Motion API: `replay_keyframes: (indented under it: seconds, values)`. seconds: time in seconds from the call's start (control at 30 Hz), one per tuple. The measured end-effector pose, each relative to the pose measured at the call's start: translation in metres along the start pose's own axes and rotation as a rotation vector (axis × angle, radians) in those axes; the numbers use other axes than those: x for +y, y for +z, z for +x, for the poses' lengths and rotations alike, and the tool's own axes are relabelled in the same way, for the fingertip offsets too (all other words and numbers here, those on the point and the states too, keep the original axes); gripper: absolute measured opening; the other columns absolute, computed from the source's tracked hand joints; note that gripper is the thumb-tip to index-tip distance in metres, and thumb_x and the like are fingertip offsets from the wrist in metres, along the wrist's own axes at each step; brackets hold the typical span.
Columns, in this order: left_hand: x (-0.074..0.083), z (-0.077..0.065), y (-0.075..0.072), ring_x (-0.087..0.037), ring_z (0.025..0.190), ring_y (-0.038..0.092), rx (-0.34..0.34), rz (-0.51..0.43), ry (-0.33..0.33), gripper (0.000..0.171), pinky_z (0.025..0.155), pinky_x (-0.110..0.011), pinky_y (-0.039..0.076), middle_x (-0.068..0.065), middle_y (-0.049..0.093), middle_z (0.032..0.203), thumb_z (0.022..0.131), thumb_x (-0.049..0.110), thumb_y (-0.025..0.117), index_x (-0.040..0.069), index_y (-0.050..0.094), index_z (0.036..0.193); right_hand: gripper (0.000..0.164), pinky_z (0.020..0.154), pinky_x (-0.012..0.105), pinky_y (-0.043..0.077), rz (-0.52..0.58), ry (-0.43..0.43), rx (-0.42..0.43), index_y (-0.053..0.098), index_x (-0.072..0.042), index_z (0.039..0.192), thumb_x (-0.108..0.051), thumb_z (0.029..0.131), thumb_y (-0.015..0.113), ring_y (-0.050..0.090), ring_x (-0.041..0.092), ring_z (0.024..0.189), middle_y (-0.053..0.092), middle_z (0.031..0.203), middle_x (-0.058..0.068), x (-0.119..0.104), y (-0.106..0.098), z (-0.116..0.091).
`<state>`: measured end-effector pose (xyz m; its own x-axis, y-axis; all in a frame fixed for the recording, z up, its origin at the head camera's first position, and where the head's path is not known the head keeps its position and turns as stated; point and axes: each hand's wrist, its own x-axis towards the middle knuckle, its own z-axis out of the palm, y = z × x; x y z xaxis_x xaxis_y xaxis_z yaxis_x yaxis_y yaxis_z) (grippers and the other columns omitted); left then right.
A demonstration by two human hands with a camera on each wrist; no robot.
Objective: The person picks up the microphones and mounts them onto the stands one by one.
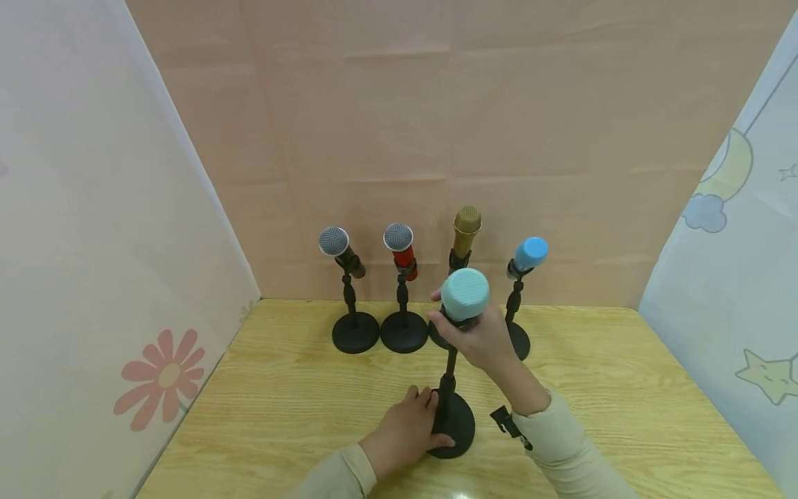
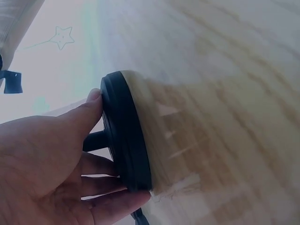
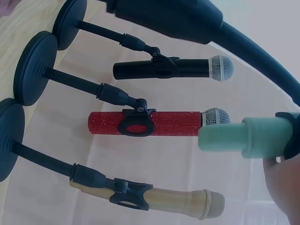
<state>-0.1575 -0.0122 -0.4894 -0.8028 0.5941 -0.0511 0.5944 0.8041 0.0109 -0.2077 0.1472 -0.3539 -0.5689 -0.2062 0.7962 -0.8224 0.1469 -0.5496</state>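
My right hand (image 1: 489,339) grips a mint-green microphone (image 1: 465,294) just below its rounded head, at the black clip topping a desk stand. In the right wrist view, the mint tail end (image 3: 225,137) sticks out past the clip. My left hand (image 1: 402,430) holds the stand's round black base (image 1: 460,424) by its edge, thumb on one side and fingers on the other. The left wrist view shows the base (image 2: 125,131) close against the tabletop, its pole passing between thumb and fingers.
Behind stand several microphones on black stands: a black one (image 1: 334,242), a red one (image 1: 404,256), a gold one (image 1: 466,229) partly behind my right hand, and a blue-headed one (image 1: 531,253). The wooden table (image 1: 268,402) meets a beige backdrop (image 1: 374,138) and patterned side panels.
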Motion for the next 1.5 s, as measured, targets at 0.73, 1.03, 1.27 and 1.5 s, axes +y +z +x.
replay_keyframes:
  seconds: [0.73,1.03,1.27,1.5]
  values:
    - [-0.009,-0.001,-0.003,-0.016,0.106,0.055,0.048,0.102,0.064,0.084,0.065,-0.015,0.055,-0.002,0.064,0.137,0.086,0.076,0.051,0.013,0.061,0.141,0.061,0.113,0.026,0.033,-0.194,0.057,-0.079,0.047,-0.007,0.148,-0.042,0.100,0.063,0.045,0.015,0.136,0.052,0.144,0.008,0.015,-0.035,-0.043]
    - [-0.008,-0.002,-0.001,-0.017,0.109,0.057,0.057,0.107,0.061,0.085,0.067,-0.016,0.056,-0.003,0.064,0.137,0.085,0.076,0.050,0.013,0.061,0.142,0.060,0.109,0.016,0.037,-0.259,0.114,-0.195,0.049,-0.006,0.143,-0.003,0.089,0.074,0.052,0.014,0.129,0.058,0.137,0.011,0.023,-0.045,-0.071]
    - [-0.008,-0.002,-0.001,-0.016,0.104,0.054,0.056,0.078,0.050,0.085,0.067,-0.016,0.055,-0.004,0.064,0.137,0.085,0.075,0.053,0.011,0.061,0.142,0.069,0.111,0.021,0.038,-0.232,0.213,-0.368,0.039,-0.011,0.153,-0.009,0.093,0.074,0.050,0.022,0.133,0.050,0.148,0.005,0.027,-0.044,-0.089]
    - [-0.009,-0.003,0.000,-0.016,0.105,0.055,0.069,0.078,0.059,0.085,0.069,-0.016,0.055,-0.004,0.063,0.138,0.086,0.074,0.052,0.010,0.061,0.141,0.067,0.103,0.050,0.049,-0.315,0.306,-0.449,0.040,-0.013,0.152,-0.026,0.095,0.073,0.054,0.027,0.130,0.052,0.146,0.005,0.029,-0.042,-0.101]
